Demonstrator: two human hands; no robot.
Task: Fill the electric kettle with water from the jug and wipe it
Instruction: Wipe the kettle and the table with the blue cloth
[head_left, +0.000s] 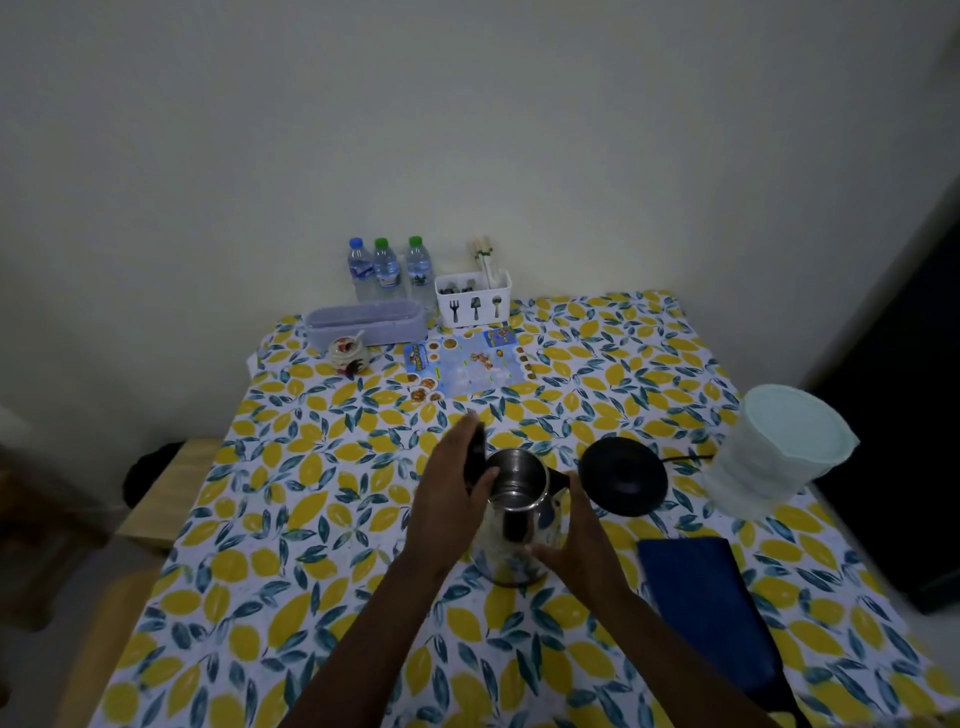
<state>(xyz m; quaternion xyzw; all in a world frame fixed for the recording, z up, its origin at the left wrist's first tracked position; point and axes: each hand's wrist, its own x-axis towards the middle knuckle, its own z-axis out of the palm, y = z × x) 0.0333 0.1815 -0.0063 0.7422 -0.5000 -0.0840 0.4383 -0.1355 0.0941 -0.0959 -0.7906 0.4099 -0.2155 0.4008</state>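
Observation:
A steel electric kettle (511, 525) stands on the lemon-print table (311, 519), off its base. Its black lid (475, 449) is tipped up and the inside shows. My left hand (452, 493) grips that lid from the left. My right hand (576, 545) wraps the kettle's right side just below its black handle. The round black kettle base (623, 475) lies to the right of the kettle, with its cord trailing right. A translucent jug (779, 452) with a pale green lid stands at the table's right edge. A folded dark blue cloth (701, 603) lies near right.
At the back by the wall stand three water bottles (387, 267), a white cutlery caddy (472, 299), a lilac oblong box (363, 322), a small painted jar (347, 354) and a printed leaflet (467, 366). A wooden bench (166, 493) sits left of the table.

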